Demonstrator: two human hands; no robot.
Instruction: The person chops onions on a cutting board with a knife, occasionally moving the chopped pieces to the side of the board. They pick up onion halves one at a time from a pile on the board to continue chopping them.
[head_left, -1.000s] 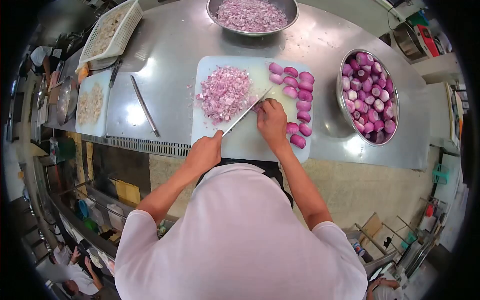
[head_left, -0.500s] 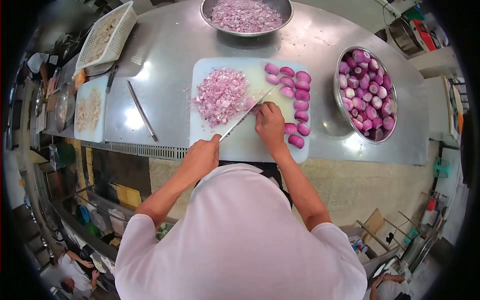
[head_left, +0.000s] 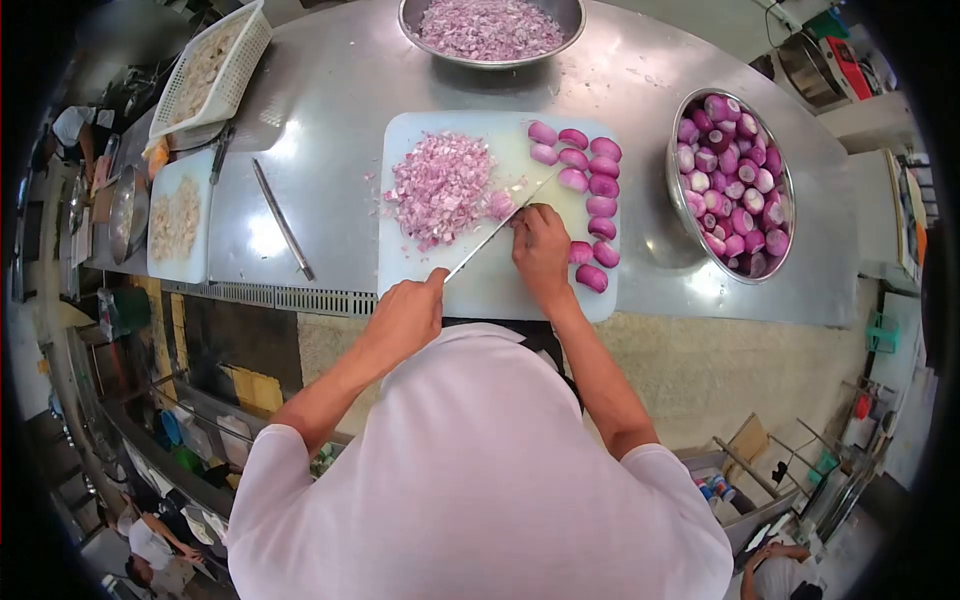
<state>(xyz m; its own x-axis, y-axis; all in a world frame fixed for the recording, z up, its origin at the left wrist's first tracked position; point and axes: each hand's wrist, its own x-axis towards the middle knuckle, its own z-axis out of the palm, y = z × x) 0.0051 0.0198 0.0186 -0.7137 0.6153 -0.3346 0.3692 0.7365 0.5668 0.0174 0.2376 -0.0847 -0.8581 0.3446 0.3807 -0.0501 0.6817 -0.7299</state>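
My left hand [head_left: 405, 318] is closed round the handle of a long knife [head_left: 487, 240], its blade slanting up to the right across a white cutting board [head_left: 470, 290]. Beside the blade, my right hand [head_left: 541, 250] has its fingers curled down on an onion, mostly hidden by fingers and knife. Left of the blade lies a heap of chopped purple onion [head_left: 438, 188], with a small cut clump [head_left: 500, 205] at its right edge. Several peeled onion halves [head_left: 603, 186] stand in rows along the board's right side.
A metal bowl of whole peeled onions [head_left: 735, 190] stands right, and a bowl of chopped onion [head_left: 490, 30] at the back. On the left are a metal rod [head_left: 283, 220], a second board [head_left: 178, 225], another knife [head_left: 221, 153] and a white basket [head_left: 235, 75]. Other people work at the far left.
The knife blade has shifted slightly, its tip a little farther up and right. My right hand stays in nearly the same place, and the onion rows look unchanged.
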